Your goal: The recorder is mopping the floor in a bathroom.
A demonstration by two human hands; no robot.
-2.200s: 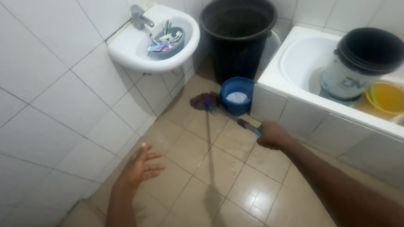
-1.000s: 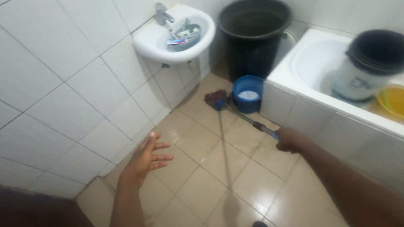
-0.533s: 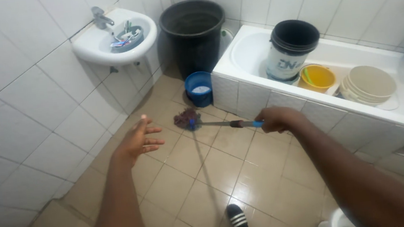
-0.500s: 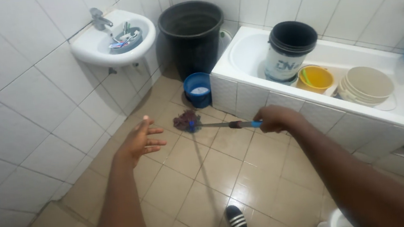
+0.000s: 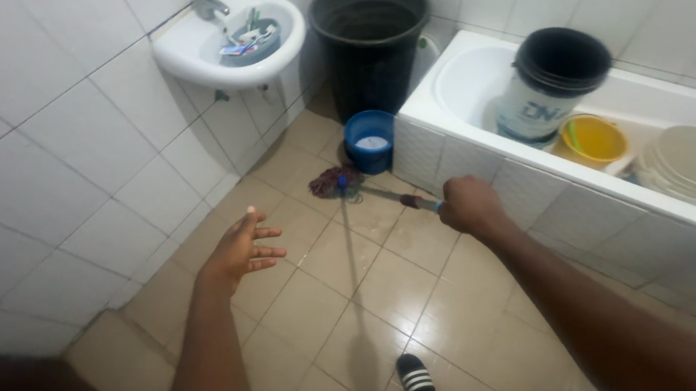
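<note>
My right hand (image 5: 470, 204) grips the blue-tipped handle of a mop (image 5: 383, 196). Its dark stringy head (image 5: 336, 182) rests on the wet tan floor tiles, just in front of a small blue bucket (image 5: 371, 140). My left hand (image 5: 241, 248) hovers over the floor with fingers spread and holds nothing. It is left of the mop head and apart from it.
A white wall sink (image 5: 204, 55) holds a bowl of toiletries. A tall black bin (image 5: 372, 42) stands in the corner. The white bathtub (image 5: 446, 146) on the right holds a black-rimmed bucket (image 5: 552, 83), a yellow bowl (image 5: 592, 138) and stacked pale basins (image 5: 694, 163). My sandalled foot (image 5: 419, 384) is below.
The mop head has slid back toward the blue bucket after being pulled out across the floor. The view has shifted. My left hand stays spread and empty.
</note>
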